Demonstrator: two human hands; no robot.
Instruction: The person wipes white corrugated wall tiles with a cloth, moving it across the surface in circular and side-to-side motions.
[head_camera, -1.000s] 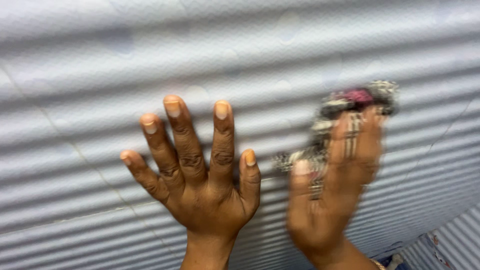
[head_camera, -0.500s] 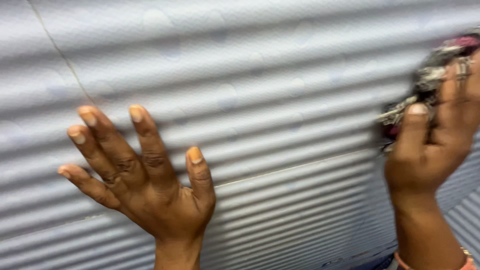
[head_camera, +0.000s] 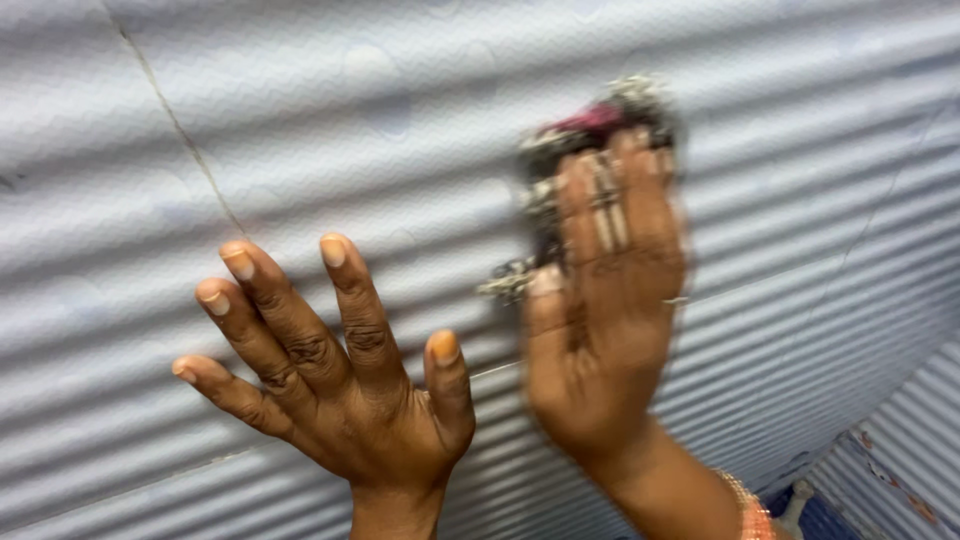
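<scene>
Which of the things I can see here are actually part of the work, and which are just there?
In use:
- right hand, pressing a crumpled rag against the wall
- left hand, spread flat on the ridged white wall

Just there:
- orange bangle on the right wrist
- blue patch, bottom right corner

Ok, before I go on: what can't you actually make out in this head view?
- Right hand: motion-blurred, so finger rings and grip detail are unclear.
- Rag pressed to the corrugated wall: smeared by blur and mostly hidden behind the fingers; its size and pattern cannot be told.
- Left hand: sharp, but whether the palm touches the wall is hidden.
- Bangle and both forearms: cut off by the bottom edge.
- Small items at bottom right: too small to identify.
</scene>
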